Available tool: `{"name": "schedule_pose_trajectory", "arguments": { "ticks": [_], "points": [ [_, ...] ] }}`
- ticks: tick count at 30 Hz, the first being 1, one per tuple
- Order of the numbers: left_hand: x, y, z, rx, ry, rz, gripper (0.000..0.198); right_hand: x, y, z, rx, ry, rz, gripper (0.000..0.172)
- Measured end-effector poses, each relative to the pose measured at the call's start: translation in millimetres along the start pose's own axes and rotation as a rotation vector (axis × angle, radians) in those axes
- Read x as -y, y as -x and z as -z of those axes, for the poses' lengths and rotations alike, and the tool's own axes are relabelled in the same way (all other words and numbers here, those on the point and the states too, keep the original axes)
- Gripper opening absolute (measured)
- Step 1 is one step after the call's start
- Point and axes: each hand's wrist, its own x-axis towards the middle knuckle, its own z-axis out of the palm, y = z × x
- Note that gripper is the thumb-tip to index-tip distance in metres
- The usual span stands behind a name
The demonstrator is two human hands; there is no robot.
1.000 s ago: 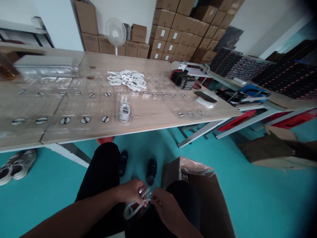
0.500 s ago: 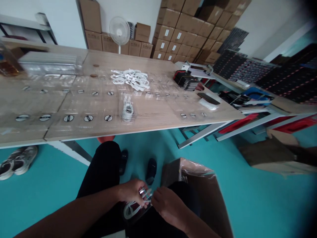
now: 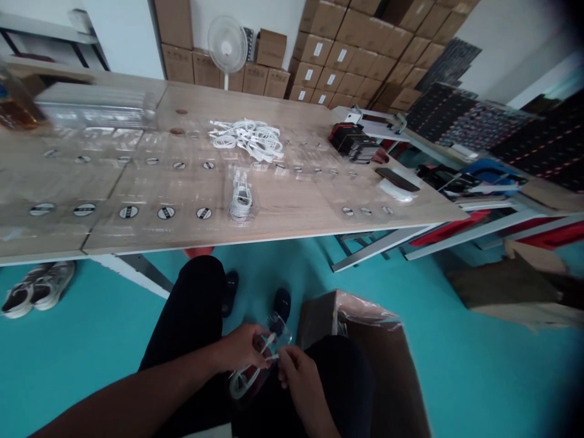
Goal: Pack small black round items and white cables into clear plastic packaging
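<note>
**White cable (image 3: 241, 384) pinched at a clear plastic bag (image 3: 279, 333)**

Head view. The left hand (image 3: 241, 348) is closing thumb and fingers around the bag's upper part and the cable, apparently steadying both. The right hand (image 3: 296, 371) is pinching a thin cable strand between thumb and fingertips (image 3: 281, 360), just beside the left hand, seemingly to control it separately. The coil is hanging below the grip, over the black trousers (image 3: 196, 298). Just right of the grip, an open cardboard box (image 3: 365, 316) with a plastic liner is standing on the teal floor (image 3: 82, 359). Ahead of the grip, a wood-topped table (image 3: 274, 234) is carrying rows of round-labelled clear packets (image 3: 165, 213), a bagged cable coil (image 3: 241, 204), and a loose white cable pile (image 3: 246, 139). Farther right, a black pack stack (image 3: 353, 143) is resting near the table's end. Beyond the table, a white fan (image 3: 227, 44) is standing before stacked cartons (image 3: 347, 55). Well left of the grip, a pair of sneakers (image 3: 39, 289) is lying on the floor.
</note>
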Motion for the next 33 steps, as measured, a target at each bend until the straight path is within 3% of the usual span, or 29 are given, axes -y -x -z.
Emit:
{"name": "schedule_pose_trajectory", "arguments": {
  "ticks": [5,13,20,28,33],
  "points": [
    [-8.2,-3.2,1.9,0.074,0.224,0.033,0.037,12.1,-5.4,1.5,-0.176,-0.020,0.055,0.024],
    [-2.1,-7.7,11.5,0.128,0.316,0.028,0.039,4.0,-17.2,-2.5,-0.235,0.055,0.200,0.026],
    [-7.9,-4.5,9.8,0.147,0.288,0.004,0.035,-7.4,-25.9,-8.7,-0.234,-0.128,0.162,0.042],
    [-7.9,-3.3,5.0,0.150,0.506,-0.079,0.039,-3.7,-29.2,-43.1,-0.359,-0.145,0.228,0.062],
    [-15.1,-5.0,6.3,0.071,0.613,-0.139,0.034,-12.9,-34.8,-55.9,-0.281,-0.236,0.192,0.069]
  ]
}}
